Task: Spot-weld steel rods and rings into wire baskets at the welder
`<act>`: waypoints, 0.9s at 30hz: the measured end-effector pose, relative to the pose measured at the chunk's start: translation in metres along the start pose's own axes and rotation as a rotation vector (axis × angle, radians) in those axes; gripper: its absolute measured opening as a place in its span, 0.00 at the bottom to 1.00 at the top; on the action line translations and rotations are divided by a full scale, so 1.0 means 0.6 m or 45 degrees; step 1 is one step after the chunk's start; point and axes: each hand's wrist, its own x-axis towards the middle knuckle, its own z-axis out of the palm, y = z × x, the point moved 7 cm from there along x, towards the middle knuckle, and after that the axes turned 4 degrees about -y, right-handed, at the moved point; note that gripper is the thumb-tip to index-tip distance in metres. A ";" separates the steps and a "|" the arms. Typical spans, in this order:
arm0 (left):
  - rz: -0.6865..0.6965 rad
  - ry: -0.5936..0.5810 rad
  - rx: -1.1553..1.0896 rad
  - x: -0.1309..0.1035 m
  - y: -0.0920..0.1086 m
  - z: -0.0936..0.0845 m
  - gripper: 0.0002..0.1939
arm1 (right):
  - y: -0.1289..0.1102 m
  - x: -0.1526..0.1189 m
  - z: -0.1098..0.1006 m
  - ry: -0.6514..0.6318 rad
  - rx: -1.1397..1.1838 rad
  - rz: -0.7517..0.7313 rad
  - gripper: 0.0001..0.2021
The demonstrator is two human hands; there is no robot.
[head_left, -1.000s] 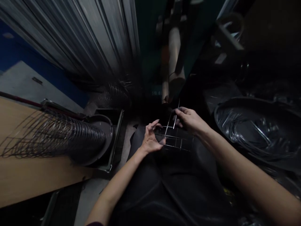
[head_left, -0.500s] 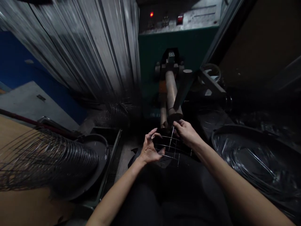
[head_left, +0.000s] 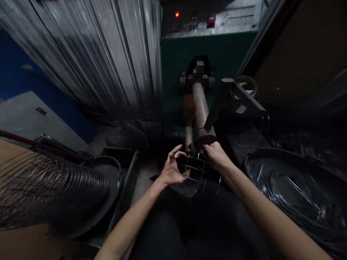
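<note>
Wire grid (head_left: 202, 170) moved nearer cylinder (head_left: 201, 104); wires (head_left: 272, 192) in basin (head_left: 252, 152), rings (head_left: 92, 182) in tub (head_left: 114, 172)

I'm counting two hands (head_left: 172, 171) (head_left: 216, 157), one wire grid (head_left: 202, 171), one machine (head_left: 227, 48) at one o'clock, two tubs (head_left: 114, 172) (head_left: 251, 153) at eight and four.

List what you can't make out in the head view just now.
All in the head view:
Right hand: whether it grips anything, hidden by the hand itself and shadow.
Wire grid: whether it touches the lower rod, lost in darkness.
Lettering on the green machine: too small and dim.
Wire coil stack: cut off by the left edge.
Control panel: cut off by the top edge.
</note>
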 end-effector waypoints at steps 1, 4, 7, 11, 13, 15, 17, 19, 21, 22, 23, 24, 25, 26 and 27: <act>0.000 -0.005 -0.002 0.001 -0.001 0.000 0.48 | -0.001 0.000 0.000 0.010 -0.010 0.005 0.15; -0.005 -0.003 -0.022 0.006 -0.004 -0.002 0.49 | -0.007 0.003 0.000 0.042 -0.064 -0.010 0.15; -0.017 0.010 -0.054 0.013 -0.009 -0.006 0.48 | -0.010 0.011 0.004 0.017 -0.079 -0.083 0.14; -0.044 -0.007 -0.044 0.022 -0.020 -0.007 0.49 | 0.003 0.029 0.006 -0.017 0.043 -0.103 0.13; -0.067 -0.030 -0.058 0.025 -0.025 -0.006 0.49 | 0.012 0.036 0.004 -0.003 0.083 -0.082 0.12; -0.080 -0.050 -0.067 0.027 -0.028 -0.005 0.49 | 0.019 0.038 0.001 0.010 0.105 -0.060 0.11; -0.074 -0.053 -0.063 0.028 -0.025 -0.006 0.49 | 0.023 0.038 -0.002 0.011 0.128 -0.045 0.11; -0.060 -0.040 -0.071 0.031 -0.022 -0.007 0.49 | 0.024 0.040 -0.004 0.004 0.146 -0.044 0.11; -0.045 -0.027 -0.099 0.033 -0.020 -0.009 0.48 | 0.024 0.044 -0.003 -0.025 0.158 -0.043 0.11; -0.040 -0.031 -0.116 0.034 -0.021 -0.009 0.47 | 0.024 0.045 -0.001 -0.034 0.157 -0.038 0.10; -0.033 -0.042 -0.133 0.034 -0.021 -0.010 0.46 | 0.024 0.046 0.002 -0.033 0.153 -0.033 0.10; -0.027 -0.056 -0.138 0.034 -0.021 -0.010 0.46 | 0.023 0.045 0.005 -0.017 0.147 -0.028 0.09; -0.017 -0.068 -0.119 0.033 -0.020 -0.011 0.44 | 0.020 0.042 0.009 0.009 0.134 -0.022 0.08; -0.008 -0.074 -0.066 0.033 -0.017 -0.014 0.41 | 0.016 0.038 0.013 0.037 0.111 -0.018 0.08; 0.009 -0.075 0.015 0.035 -0.014 -0.017 0.37 | 0.011 0.035 0.016 0.060 0.081 -0.009 0.07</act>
